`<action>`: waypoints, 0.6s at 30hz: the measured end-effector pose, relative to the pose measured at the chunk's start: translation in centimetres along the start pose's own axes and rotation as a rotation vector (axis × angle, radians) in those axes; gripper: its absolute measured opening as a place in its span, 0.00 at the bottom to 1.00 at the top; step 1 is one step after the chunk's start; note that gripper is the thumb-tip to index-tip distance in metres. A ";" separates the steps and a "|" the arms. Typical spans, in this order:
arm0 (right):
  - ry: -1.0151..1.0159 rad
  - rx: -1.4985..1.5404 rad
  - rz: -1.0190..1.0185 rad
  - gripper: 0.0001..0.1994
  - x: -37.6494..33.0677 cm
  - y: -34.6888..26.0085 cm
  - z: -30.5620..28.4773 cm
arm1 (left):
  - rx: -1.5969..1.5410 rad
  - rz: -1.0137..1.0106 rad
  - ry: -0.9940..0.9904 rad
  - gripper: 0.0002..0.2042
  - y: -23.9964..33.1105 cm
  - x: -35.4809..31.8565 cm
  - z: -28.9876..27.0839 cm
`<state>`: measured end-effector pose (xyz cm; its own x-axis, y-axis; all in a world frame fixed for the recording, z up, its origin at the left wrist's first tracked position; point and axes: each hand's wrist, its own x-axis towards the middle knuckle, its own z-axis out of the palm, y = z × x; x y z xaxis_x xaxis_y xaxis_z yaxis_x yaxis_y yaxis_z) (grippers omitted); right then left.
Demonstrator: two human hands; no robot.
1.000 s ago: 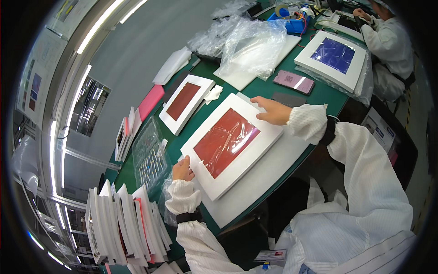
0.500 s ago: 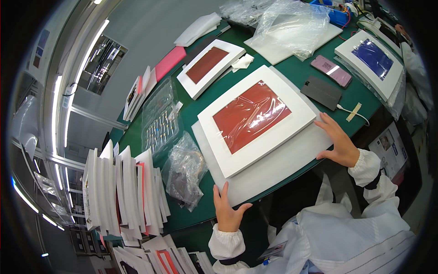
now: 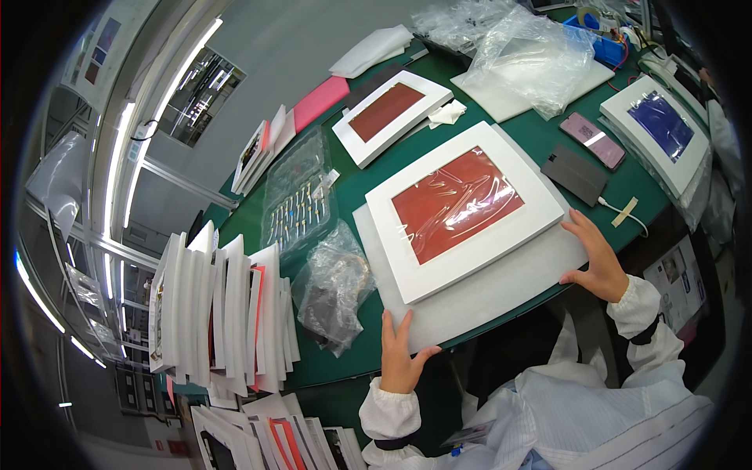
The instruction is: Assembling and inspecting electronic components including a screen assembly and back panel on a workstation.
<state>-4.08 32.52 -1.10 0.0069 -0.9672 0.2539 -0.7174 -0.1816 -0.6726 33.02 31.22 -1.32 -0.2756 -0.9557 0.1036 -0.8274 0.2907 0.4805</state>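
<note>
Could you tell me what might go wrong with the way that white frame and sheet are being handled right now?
The white foam sheet overhangs the green table edge, so it and the white frame could tip off. The left hand and right hand press only its edges. The crinkled plastic bag alongside could snag.

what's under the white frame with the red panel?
A white foam sheet lies under the white frame, sticking out along its near edges. The green table beneath is covered there.

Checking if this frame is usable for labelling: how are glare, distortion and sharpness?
Head view: strong fisheye bending, with the green table edge curving; glare streaks on the plastic film over the red panel in the white frame; ceiling light strips blow out at left; left hand and right hand look sharp.
</note>
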 end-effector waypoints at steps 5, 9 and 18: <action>-0.002 0.001 0.018 0.42 0.2 -0.2 0.1 | -0.062 0.006 0.037 0.32 -0.5 0.2 0.4; 0.005 0.004 0.014 0.42 0.1 -0.3 0.0 | -0.057 0.011 0.040 0.32 -0.4 0.1 0.2; 0.016 0.002 -0.017 0.42 -0.3 -0.2 0.3 | 0.018 0.046 0.086 0.30 -0.2 -0.6 0.1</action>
<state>-3.75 32.81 -1.26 0.0083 -0.9611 0.2761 -0.7157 -0.1985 -0.6696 33.31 31.70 -1.58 -0.2714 -0.9414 0.2004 -0.8235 0.3349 0.4579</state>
